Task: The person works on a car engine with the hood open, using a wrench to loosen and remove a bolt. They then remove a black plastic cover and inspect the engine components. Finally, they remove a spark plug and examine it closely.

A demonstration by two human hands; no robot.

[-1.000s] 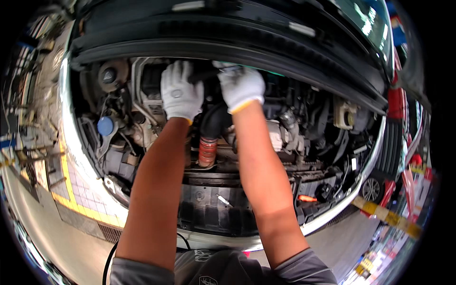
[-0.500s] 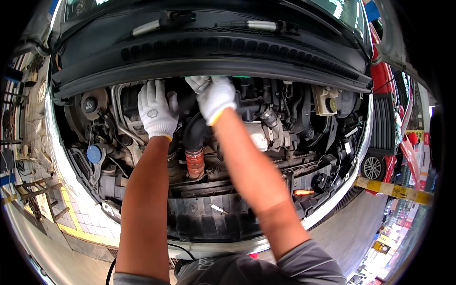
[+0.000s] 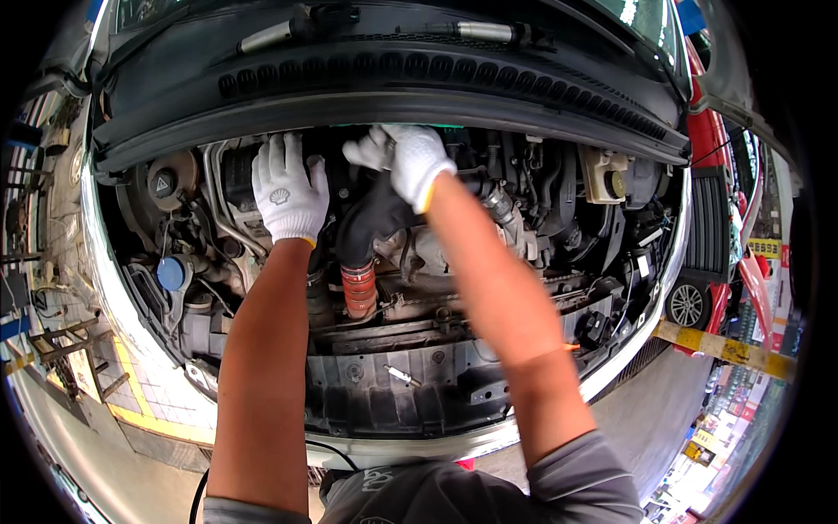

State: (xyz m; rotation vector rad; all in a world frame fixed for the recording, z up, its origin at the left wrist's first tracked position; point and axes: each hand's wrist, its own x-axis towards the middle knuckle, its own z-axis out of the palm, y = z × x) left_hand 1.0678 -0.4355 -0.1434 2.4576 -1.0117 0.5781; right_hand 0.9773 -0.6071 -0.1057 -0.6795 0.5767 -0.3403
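My left hand (image 3: 288, 188), in a white knitted glove, lies flat with fingers apart on the black engine cover (image 3: 237, 183) near the back of the engine bay. To its right, close under the cowl edge, my right hand (image 3: 410, 162) is gloved too. Its fingers are curled together, and what they hold is hidden. Below it a thick black air hose (image 3: 358, 234) bends down to a red ribbed sleeve (image 3: 359, 293). A spark plug (image 3: 402, 375) rests on the black front panel (image 3: 353, 397).
Two ignition coils (image 3: 266, 37) with silver bodies lie on the black cowl (image 3: 489, 65), which overhangs the engine. A blue cap (image 3: 171, 274) sits at the left, a pale reservoir (image 3: 604, 179) at the right. A red car (image 3: 711, 131) stands beyond the right fender.
My right hand has shifted to the right and turned, its forearm swinging right over the orange tool at the front. My left hand stays on the engine cover.
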